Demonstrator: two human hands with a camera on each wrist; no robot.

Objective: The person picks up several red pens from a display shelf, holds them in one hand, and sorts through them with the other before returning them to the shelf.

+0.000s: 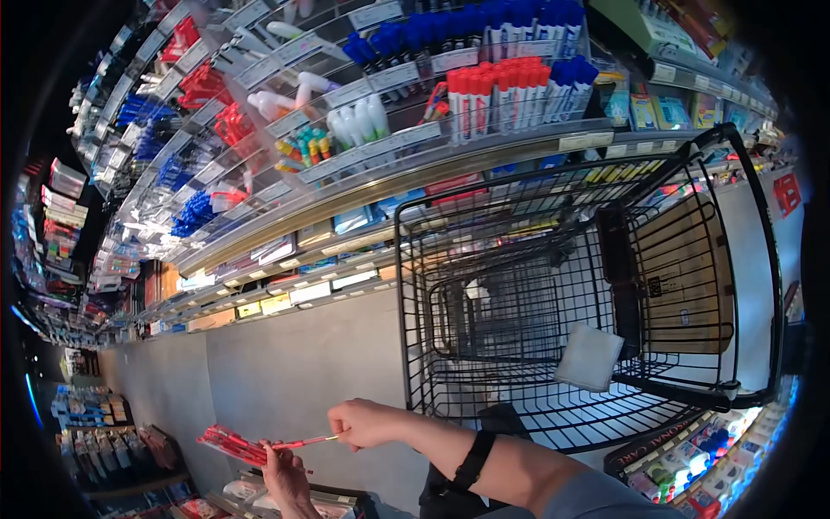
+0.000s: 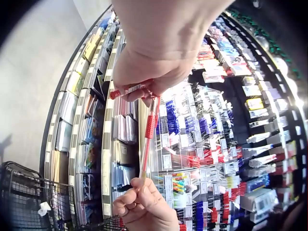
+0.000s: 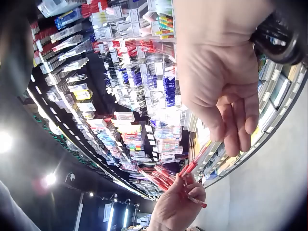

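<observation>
My left hand (image 1: 287,480) grips a bunch of red pens (image 1: 232,444) low in the head view. One pen (image 2: 150,126) with a red ribbed grip and a clear barrel sticks out of the bunch toward my right hand (image 1: 370,424). My right thumb and fingertips pinch its far end, as the left wrist view shows at the bottom. In the right wrist view, the left hand (image 3: 178,207) is below with several red pens fanned between its fingers, and the right hand (image 3: 221,101) is above, its fingers curled.
A black wire shopping cart (image 1: 519,415) stands to the right, with a white square item (image 1: 590,357) and a cardboard box (image 1: 687,277) in it. Ahead, shelves hold red-capped markers (image 1: 497,102), blue-capped markers and many pens. Grey floor (image 1: 285,372) lies between.
</observation>
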